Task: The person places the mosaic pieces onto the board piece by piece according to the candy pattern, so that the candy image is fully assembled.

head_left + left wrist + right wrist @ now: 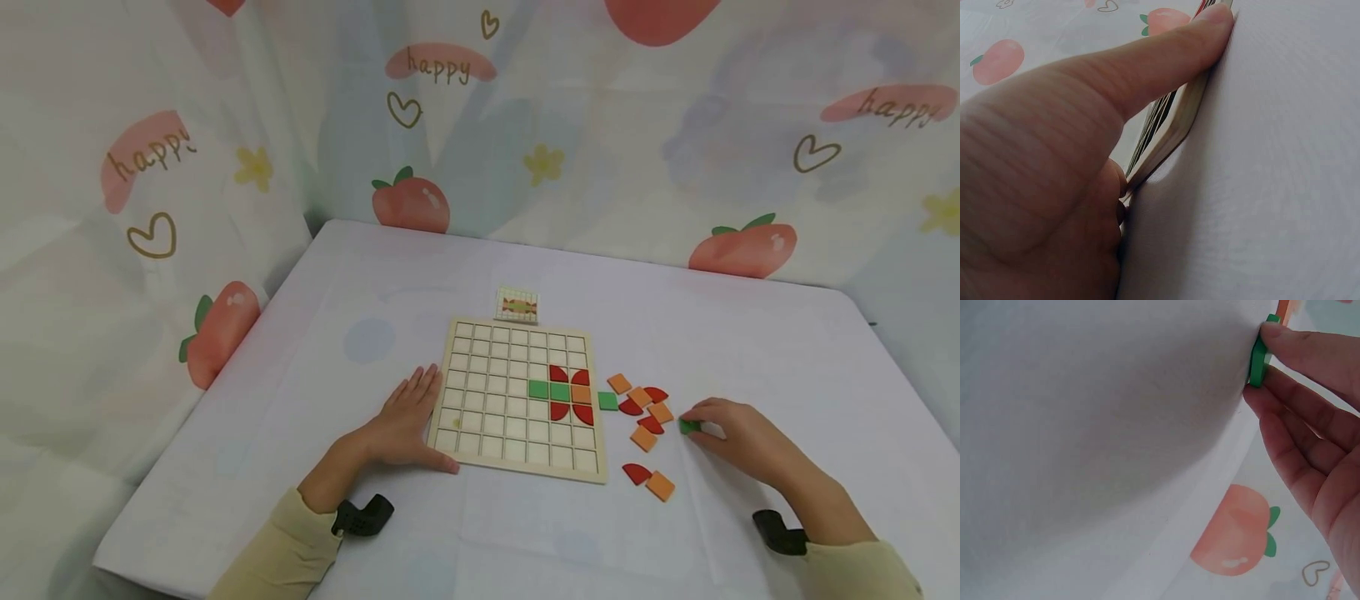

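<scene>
My right hand [738, 429] pinches a green tile [1259, 362] between thumb and fingers, low over the cloth to the right of the loose pieces. At the near left corner of the wooden grid board [491, 450], my left hand [405, 421] rests with straight fingers along the side and the thumb at the front edge. On the board's right part sit two green squares [558, 392], an orange square [581, 394] and several red petal-shaped pieces [582, 414]. Another green square [608, 401] lies just outside the board's right edge.
Loose orange squares [643, 438] and red petal pieces [637, 473] lie right of the board, some overlapping. A small pattern card [517, 305] stands behind the board's far edge. White cloth covers the table [510, 550], and a printed curtain [600, 167] hangs behind it.
</scene>
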`<state>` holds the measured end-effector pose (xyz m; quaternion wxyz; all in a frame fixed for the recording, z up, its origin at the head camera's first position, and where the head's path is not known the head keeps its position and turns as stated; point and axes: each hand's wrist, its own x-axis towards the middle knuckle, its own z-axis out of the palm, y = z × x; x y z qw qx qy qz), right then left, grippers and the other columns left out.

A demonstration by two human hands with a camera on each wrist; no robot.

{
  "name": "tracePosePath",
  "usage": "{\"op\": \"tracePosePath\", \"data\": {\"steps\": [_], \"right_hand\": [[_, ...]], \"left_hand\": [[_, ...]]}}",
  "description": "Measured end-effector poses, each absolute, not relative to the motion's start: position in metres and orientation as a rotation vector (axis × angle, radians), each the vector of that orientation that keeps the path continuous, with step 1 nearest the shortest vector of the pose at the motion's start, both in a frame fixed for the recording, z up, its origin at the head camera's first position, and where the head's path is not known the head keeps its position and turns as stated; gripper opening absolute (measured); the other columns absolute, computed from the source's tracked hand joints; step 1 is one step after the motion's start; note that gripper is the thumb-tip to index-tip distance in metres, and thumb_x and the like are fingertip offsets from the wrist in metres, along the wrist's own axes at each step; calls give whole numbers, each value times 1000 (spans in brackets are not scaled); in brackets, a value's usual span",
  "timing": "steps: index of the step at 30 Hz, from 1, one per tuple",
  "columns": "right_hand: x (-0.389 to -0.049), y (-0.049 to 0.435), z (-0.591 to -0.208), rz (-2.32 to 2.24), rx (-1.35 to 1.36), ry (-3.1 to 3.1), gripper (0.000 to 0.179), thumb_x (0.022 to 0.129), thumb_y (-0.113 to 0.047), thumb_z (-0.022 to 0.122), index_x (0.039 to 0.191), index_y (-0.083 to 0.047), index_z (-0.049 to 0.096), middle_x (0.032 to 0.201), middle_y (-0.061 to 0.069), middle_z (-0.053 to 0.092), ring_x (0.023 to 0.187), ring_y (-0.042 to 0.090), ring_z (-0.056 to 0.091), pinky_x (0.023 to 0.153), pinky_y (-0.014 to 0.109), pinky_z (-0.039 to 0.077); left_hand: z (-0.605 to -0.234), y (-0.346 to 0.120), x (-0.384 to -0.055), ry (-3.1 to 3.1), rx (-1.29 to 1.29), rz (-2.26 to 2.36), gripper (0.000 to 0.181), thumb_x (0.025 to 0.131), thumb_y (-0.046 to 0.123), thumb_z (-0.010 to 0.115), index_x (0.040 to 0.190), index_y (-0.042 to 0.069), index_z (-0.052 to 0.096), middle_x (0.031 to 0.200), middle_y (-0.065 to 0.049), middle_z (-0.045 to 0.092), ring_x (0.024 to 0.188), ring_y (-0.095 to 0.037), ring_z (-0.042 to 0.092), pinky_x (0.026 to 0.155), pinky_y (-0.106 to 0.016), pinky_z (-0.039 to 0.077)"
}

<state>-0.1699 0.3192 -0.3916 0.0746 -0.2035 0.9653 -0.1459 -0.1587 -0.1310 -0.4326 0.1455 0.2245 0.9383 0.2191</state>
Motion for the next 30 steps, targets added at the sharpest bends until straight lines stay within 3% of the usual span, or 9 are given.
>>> {"op": "tracePosePath", "data": {"steps": [9,30], "right_hand": [[-173,315,-387,-479,-639,2965,26,76,-3,73,100,4,68,93,9,64,91,32,58,76,48,48],[-190,245,-379,-674,-796,2877,26,80,-5,71,105,0,69,99,7,62,90,25,57,75,40,50]], "left_hand": [[-433,-131,-158,2707,644,628,128,63,69,67,146,1,-2,152,-13,-6,137,-24,-11,108,-42,0],[-430,-131,-157,2702,656,647,128,63,69,67,146,0,-1,152,-14,-6,137,-25,-12,108,-43,0]]}}
